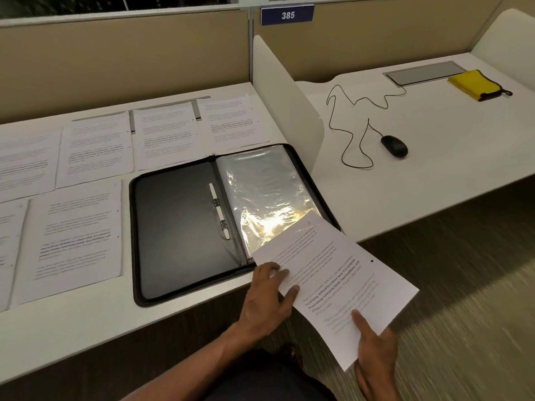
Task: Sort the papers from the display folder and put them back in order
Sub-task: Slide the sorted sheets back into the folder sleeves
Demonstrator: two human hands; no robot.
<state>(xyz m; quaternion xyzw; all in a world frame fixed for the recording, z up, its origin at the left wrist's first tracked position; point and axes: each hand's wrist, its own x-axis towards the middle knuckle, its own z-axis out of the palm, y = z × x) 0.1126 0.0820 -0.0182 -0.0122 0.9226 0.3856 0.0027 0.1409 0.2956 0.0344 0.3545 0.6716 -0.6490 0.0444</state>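
Presently: worktop (86, 337), sheets (95, 146) spread face-up in rows, likely for comparing order. Display folder (185, 227) open flat, sleeves exposed. One paper (347, 273) pinched between left hand (267, 299) and right hand (375, 342), over the folder's near-right corner.

Open black folder (185, 227), printed sheets (95, 146) alongside

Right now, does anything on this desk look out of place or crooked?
Only the held sheet: both hands grip it tilted, half off the desk edge, overlapping the open folder. The loose pages lie in neat rows; the mouse cable just meanders.
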